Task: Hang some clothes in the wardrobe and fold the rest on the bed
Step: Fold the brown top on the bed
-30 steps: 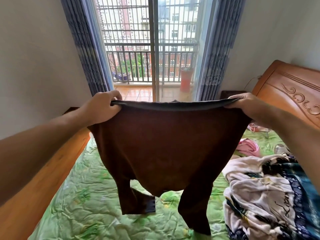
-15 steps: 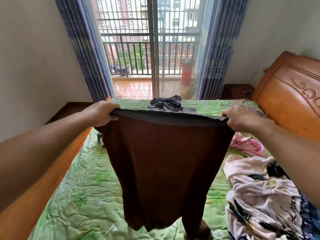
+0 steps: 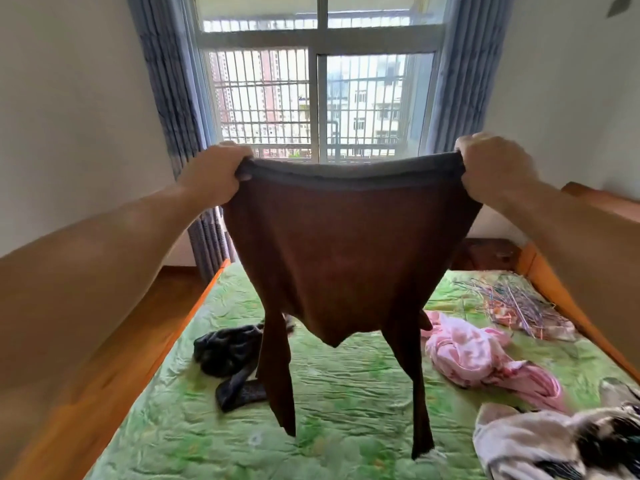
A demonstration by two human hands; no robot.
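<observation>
I hold a brown pair of leggings [image 3: 349, 258] up in the air by its grey waistband, stretched wide over the bed [image 3: 346, 410]. My left hand [image 3: 214, 176] grips the waistband's left end and my right hand [image 3: 495, 168] grips its right end. Both thin legs hang down clear of the green quilt. On the quilt lie a dark crumpled garment [image 3: 232, 358] at the left, a pink garment [image 3: 481, 362] at the right, and a white and dark patterned garment [image 3: 561, 445] at the bottom right.
A bundle of thin hangers [image 3: 516, 303] lies at the bed's far right by the wooden headboard [image 3: 602, 206]. The wooden bed frame [image 3: 114, 375] runs along the left. Blue curtains [image 3: 173, 98] flank the barred window [image 3: 322, 105] ahead.
Both hands have lifted the leggings higher, so their legs hang free above the quilt. The view has tilted upward, and more of the far bed shows beneath the leggings.
</observation>
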